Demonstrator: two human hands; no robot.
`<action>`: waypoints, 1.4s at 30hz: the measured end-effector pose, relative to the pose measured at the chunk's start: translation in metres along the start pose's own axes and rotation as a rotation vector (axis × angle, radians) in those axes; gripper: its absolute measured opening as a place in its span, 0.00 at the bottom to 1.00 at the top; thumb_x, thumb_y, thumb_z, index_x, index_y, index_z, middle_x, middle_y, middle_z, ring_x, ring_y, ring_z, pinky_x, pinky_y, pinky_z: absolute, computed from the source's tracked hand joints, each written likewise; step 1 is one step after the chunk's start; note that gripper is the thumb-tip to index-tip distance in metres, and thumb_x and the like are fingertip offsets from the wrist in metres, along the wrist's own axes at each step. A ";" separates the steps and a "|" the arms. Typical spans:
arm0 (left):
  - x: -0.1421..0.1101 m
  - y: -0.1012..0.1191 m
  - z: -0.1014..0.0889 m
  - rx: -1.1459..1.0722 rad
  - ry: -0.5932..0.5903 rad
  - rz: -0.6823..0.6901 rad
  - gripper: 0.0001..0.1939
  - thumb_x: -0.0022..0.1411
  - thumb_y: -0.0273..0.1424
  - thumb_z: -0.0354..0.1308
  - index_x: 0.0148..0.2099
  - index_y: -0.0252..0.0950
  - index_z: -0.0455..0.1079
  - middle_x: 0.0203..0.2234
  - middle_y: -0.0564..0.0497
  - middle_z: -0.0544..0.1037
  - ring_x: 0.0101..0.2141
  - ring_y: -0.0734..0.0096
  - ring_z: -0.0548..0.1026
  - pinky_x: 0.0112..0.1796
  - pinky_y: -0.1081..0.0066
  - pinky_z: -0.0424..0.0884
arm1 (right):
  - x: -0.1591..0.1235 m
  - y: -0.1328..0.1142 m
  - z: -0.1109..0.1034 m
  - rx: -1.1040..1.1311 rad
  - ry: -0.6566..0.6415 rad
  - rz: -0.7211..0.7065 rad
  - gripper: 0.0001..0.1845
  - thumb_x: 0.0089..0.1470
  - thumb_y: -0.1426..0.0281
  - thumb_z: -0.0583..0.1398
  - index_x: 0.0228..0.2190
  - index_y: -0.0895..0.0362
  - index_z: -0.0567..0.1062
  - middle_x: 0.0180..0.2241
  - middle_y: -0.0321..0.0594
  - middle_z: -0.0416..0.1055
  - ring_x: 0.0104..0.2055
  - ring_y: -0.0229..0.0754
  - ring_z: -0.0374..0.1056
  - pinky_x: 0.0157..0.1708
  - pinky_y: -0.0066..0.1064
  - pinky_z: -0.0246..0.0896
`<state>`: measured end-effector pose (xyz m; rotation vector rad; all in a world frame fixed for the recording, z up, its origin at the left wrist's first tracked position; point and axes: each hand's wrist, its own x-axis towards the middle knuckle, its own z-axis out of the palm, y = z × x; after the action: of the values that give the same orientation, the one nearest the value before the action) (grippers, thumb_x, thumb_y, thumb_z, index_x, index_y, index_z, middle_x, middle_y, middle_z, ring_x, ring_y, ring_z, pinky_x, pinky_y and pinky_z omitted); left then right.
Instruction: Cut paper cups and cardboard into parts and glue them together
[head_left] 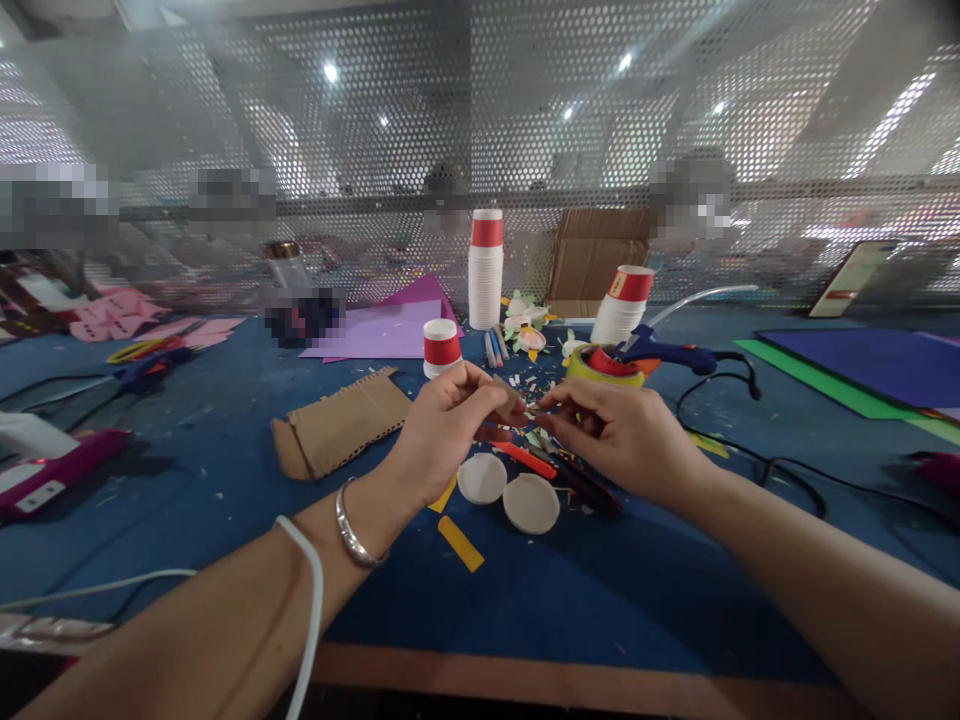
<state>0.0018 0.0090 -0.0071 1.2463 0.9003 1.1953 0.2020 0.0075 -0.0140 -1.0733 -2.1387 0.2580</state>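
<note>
While the left hand (450,425) pinches a small, thin brown piece (509,396) between thumb and fingers, the right hand (619,430) faces it with its thumb and index fingertips near each other; whether they grip anything is too small to tell. The piece sits between the hands, above the paper scraps. For good control, it seems best to hold it lightly by the edge, steady both wrists and let the right fingertips do the fine work, without bending it.

Nearer the body lie two round off-white discs (482,478) (531,503) and a yellow paper strip (460,543), on the blue table (600,625). To the left is torn corrugated cardboard (349,420); beyond the right hand, a blue glue gun (667,350) rests on a yellow-green tape roll (576,362), its cord best kept clear of the forearm.
</note>
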 end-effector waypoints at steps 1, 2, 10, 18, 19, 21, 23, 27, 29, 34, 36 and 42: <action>0.000 0.000 -0.001 0.010 -0.008 0.002 0.05 0.59 0.30 0.60 0.33 0.36 0.66 0.28 0.51 0.79 0.31 0.69 0.78 0.31 0.70 0.73 | 0.000 0.001 0.000 -0.011 -0.005 0.011 0.09 0.60 0.65 0.60 0.34 0.57 0.77 0.23 0.32 0.69 0.20 0.32 0.59 0.22 0.25 0.53; 0.000 -0.001 -0.002 0.023 -0.022 -0.004 0.06 0.59 0.30 0.61 0.34 0.36 0.67 0.28 0.51 0.79 0.31 0.69 0.79 0.31 0.71 0.73 | 0.001 0.001 0.000 -0.018 -0.008 0.023 0.09 0.60 0.65 0.60 0.32 0.57 0.76 0.22 0.32 0.69 0.20 0.32 0.57 0.22 0.25 0.52; 0.000 -0.004 -0.003 0.167 -0.118 -0.001 0.09 0.60 0.35 0.64 0.36 0.34 0.72 0.27 0.52 0.78 0.29 0.74 0.76 0.32 0.73 0.72 | 0.002 -0.003 -0.002 0.013 -0.010 0.071 0.11 0.62 0.64 0.57 0.32 0.56 0.75 0.22 0.31 0.68 0.21 0.33 0.57 0.23 0.26 0.50; 0.000 -0.005 -0.003 0.229 -0.077 0.054 0.12 0.64 0.39 0.59 0.36 0.35 0.71 0.26 0.52 0.76 0.26 0.73 0.76 0.29 0.72 0.72 | 0.006 -0.003 -0.010 -0.346 -0.563 0.210 0.07 0.56 0.70 0.58 0.27 0.56 0.74 0.23 0.37 0.72 0.23 0.37 0.62 0.22 0.29 0.42; 0.000 -0.005 -0.003 0.241 -0.070 0.056 0.12 0.64 0.39 0.59 0.36 0.35 0.71 0.26 0.52 0.76 0.26 0.73 0.77 0.29 0.72 0.71 | 0.005 -0.003 -0.010 -0.356 -0.572 0.201 0.06 0.55 0.70 0.59 0.27 0.56 0.74 0.23 0.37 0.72 0.22 0.37 0.62 0.22 0.30 0.41; 0.000 -0.005 -0.003 0.266 -0.055 0.063 0.12 0.65 0.39 0.58 0.36 0.35 0.70 0.28 0.51 0.77 0.25 0.72 0.77 0.27 0.72 0.70 | 0.002 -0.003 -0.009 -0.374 -0.559 0.169 0.06 0.54 0.71 0.59 0.26 0.55 0.74 0.21 0.37 0.72 0.21 0.38 0.62 0.21 0.30 0.40; 0.000 -0.005 -0.003 0.279 -0.049 0.064 0.12 0.66 0.40 0.57 0.36 0.36 0.70 0.27 0.51 0.77 0.22 0.74 0.76 0.24 0.73 0.67 | 0.000 -0.003 -0.008 -0.393 -0.543 0.132 0.06 0.52 0.72 0.60 0.23 0.55 0.73 0.20 0.38 0.71 0.21 0.38 0.62 0.21 0.30 0.39; -0.001 -0.002 -0.004 0.277 -0.035 0.057 0.11 0.65 0.39 0.58 0.36 0.37 0.70 0.23 0.53 0.75 0.17 0.77 0.71 0.20 0.73 0.62 | 0.002 -0.003 -0.008 -0.355 -0.484 0.169 0.07 0.47 0.74 0.62 0.20 0.55 0.70 0.19 0.37 0.70 0.20 0.37 0.61 0.20 0.30 0.40; -0.001 0.000 -0.004 0.256 -0.018 0.043 0.10 0.65 0.38 0.59 0.35 0.37 0.69 0.22 0.54 0.73 0.17 0.78 0.70 0.20 0.73 0.62 | 0.005 -0.002 -0.010 -0.303 -0.426 0.202 0.08 0.49 0.72 0.60 0.20 0.55 0.70 0.20 0.36 0.69 0.20 0.37 0.61 0.20 0.29 0.43; -0.004 0.002 0.000 0.152 -0.016 -0.048 0.11 0.66 0.38 0.56 0.35 0.36 0.66 0.30 0.53 0.73 0.19 0.79 0.72 0.20 0.75 0.61 | 0.010 -0.001 -0.012 -0.088 -0.181 0.187 0.08 0.53 0.70 0.57 0.23 0.55 0.69 0.21 0.33 0.68 0.22 0.35 0.60 0.22 0.28 0.50; -0.005 0.000 0.003 0.040 -0.045 -0.118 0.10 0.66 0.38 0.56 0.37 0.36 0.65 0.38 0.51 0.74 0.24 0.77 0.76 0.22 0.75 0.65 | 0.009 -0.004 -0.011 0.005 -0.159 0.209 0.08 0.53 0.69 0.57 0.23 0.55 0.69 0.20 0.32 0.67 0.22 0.35 0.60 0.22 0.28 0.50; -0.004 -0.005 0.011 -0.239 -0.181 -0.159 0.10 0.67 0.35 0.57 0.34 0.36 0.64 0.35 0.50 0.77 0.35 0.70 0.78 0.40 0.68 0.72 | 0.005 -0.010 0.000 0.282 -0.165 0.252 0.08 0.56 0.69 0.55 0.25 0.54 0.65 0.19 0.30 0.65 0.21 0.35 0.60 0.22 0.28 0.52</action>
<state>0.0122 0.0029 -0.0105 1.0512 0.6876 1.0135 0.1940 0.0049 -0.0069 -1.1841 -2.0279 0.7674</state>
